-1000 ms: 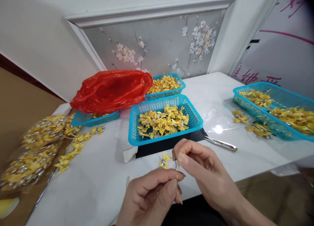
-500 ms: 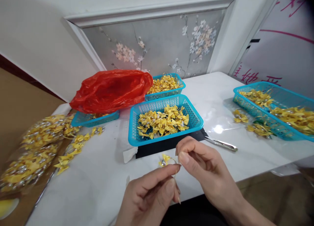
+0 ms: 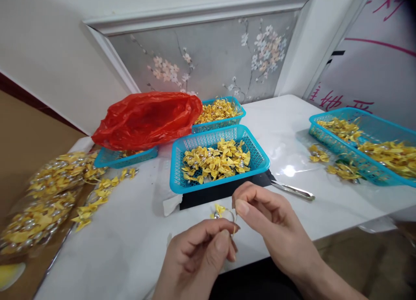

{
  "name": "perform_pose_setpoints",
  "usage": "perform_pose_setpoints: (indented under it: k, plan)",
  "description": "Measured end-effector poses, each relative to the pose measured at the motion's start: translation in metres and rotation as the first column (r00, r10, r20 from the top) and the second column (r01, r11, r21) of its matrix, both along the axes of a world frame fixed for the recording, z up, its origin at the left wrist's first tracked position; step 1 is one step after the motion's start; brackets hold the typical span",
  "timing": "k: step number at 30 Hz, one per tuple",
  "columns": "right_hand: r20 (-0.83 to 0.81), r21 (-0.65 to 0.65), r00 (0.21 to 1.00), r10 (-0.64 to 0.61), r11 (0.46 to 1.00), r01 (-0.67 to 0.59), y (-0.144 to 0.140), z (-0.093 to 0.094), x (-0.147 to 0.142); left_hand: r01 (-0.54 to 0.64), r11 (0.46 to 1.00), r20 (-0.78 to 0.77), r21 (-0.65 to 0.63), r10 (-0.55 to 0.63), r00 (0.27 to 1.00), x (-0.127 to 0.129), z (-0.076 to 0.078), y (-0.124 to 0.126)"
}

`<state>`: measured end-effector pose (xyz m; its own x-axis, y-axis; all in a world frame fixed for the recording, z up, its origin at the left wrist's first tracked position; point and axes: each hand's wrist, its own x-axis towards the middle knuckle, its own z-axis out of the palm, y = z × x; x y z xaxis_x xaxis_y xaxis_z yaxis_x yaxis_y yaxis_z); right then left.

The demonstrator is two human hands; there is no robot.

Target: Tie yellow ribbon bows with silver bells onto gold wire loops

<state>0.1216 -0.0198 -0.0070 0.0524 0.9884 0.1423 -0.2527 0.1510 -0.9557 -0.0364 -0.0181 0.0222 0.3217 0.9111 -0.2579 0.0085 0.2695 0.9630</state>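
A small yellow ribbon flower (image 3: 220,210) with a silvery bead hangs on a thin curved loop between my hands, above the white table. My left hand (image 3: 201,256) is closed, with thumb and index finger pinched at the lower part of this loop. Opposite it, the thumb and index finger of my right hand (image 3: 276,222) pinch the loop's upper end; the fingertips partly hide it. Just beyond my hands stands a blue plastic basket (image 3: 175,170) holding a heap of similar yellow flowers (image 3: 216,161). Right of it lies a slim metal tool (image 3: 295,191), perhaps tweezers.
A red plastic bag (image 3: 146,122) covers part of another blue basket (image 3: 126,162) at back left. More flowers fill a rear basket (image 3: 243,113) and a right-hand basket (image 3: 328,139). Bagged beaded flowers (image 3: 48,204) lie along the left edge. Black material (image 3: 211,198) shows beneath the middle basket.
My left fingers have shifted slightly on the loop, thumb and fingertips drawing closer together and a little upward. The right hand and baskets look almost unchanged.
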Motion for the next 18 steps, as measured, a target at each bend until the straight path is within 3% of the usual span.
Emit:
perform_pose_setpoints:
  k: [5,18]
  plan:
    - [-0.014,0.001,1.0,0.025,1.0,-0.025,-0.001,0.001,-0.003,0.028,0.996,-0.08,0.08,-0.022,0.997,0.008,0.002,0.007]
    - [0.022,-0.018,0.999,0.027,0.999,-0.027,-0.002,0.001,-0.001,0.057,0.994,-0.145,0.089,-0.044,0.989,0.009,0.004,0.006]
